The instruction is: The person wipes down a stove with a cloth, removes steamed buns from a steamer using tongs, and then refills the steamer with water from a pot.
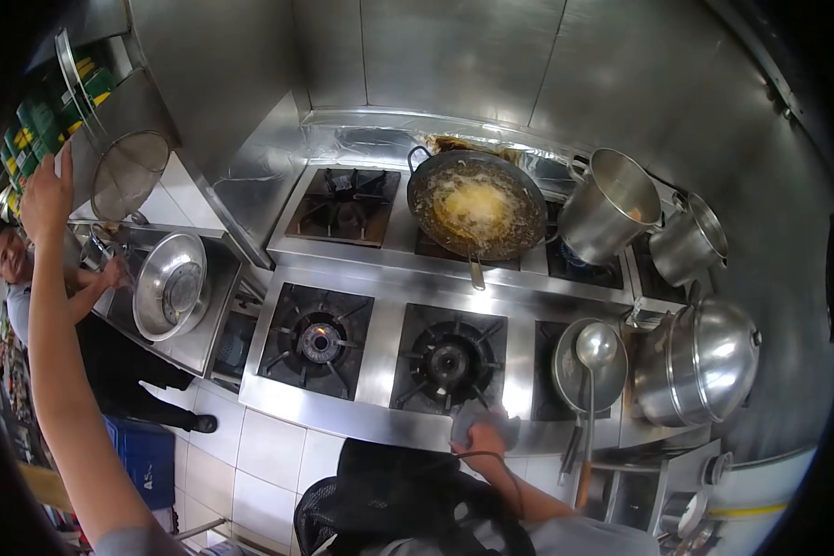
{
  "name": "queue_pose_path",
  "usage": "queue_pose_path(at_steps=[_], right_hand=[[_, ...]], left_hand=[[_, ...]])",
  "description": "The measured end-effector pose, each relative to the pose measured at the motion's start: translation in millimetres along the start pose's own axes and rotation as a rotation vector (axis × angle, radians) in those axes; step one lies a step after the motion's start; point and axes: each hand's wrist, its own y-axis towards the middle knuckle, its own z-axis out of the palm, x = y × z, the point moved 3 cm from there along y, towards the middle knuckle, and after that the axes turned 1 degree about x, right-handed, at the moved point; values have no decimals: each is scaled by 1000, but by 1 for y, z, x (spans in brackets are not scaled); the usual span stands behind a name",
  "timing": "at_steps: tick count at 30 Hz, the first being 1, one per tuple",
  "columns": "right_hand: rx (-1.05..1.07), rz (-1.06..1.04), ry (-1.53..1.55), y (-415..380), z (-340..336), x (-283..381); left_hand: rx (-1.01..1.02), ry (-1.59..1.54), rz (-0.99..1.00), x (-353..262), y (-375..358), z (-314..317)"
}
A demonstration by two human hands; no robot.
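Observation:
My left hand [48, 196] is raised at the far left with at least one finger stretched upward. It looks free of any object and is nearest to a round mesh strainer [132, 176] hanging beside it; contact is not visible. Low at the front edge of the stove, my right hand [485, 439] grips a grey cloth [502, 426], slightly blurred. Behind it, on the rear row, a black wok [528, 232] holds bubbling yellow frying food [471, 206]. A ladle [596, 347] rests across a pan [570, 375] to the right of my right hand.
A small flame shows on the front left burner [321, 341]. Tall metal pots [612, 208] and a domed steamer [700, 361] crowd the right. Another person [18, 296] stands at the left by a metal basin [169, 285]. A blue crate [141, 461] sits on the floor.

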Motion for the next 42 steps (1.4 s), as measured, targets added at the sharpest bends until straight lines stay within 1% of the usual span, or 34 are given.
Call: queue_pose_path(at_steps=[1,2,4,7,10,13,15,17,21,26,28,31,33,34,36,38,40,42], right_hand=[[-24,43,5,3,0,2],[-28,43,14,5,2,2],[-101,11,65,5,4,-2],[-149,-24,64,8,8,-4],[-113,34,75,6,7,-5],[-113,25,73,8,-3,3],[-103,30,80,8,-6,5],[-85,34,87,8,-6,4],[-121,-8,74,9,2,-1],[-148,-42,54,10,1,0],[-117,-6,72,10,-1,2],[-160,-50,50,10,1,0],[-154,-54,41,10,7,-5],[-149,-57,34,11,8,-6],[-152,-65,34,11,8,-7],[-155,-71,35,11,3,-2],[-98,-8,64,10,-1,2],[-97,0,57,11,0,3]], left_hand=[[-5,0,2,-1,0,1],[-9,33,5,-2,0,-1],[-24,68,14,-4,2,-2],[12,26,9,2,3,2],[40,43,33,2,0,6],[9,25,9,-1,1,2],[-2,2,26,1,1,4],[-2,1,22,0,0,2],[26,-36,-9,3,2,7],[6,-22,-58,-11,-2,-13],[2,-14,-61,-10,-3,-14],[-23,-32,-43,-9,-2,-13],[-36,14,4,-7,-1,-8],[-34,15,1,-7,-1,-9],[-99,-4,24,-8,-3,-11],[-102,-8,19,-9,-4,-12],[-107,-13,14,-9,-4,-13],[-100,-6,17,-9,-4,-13]])
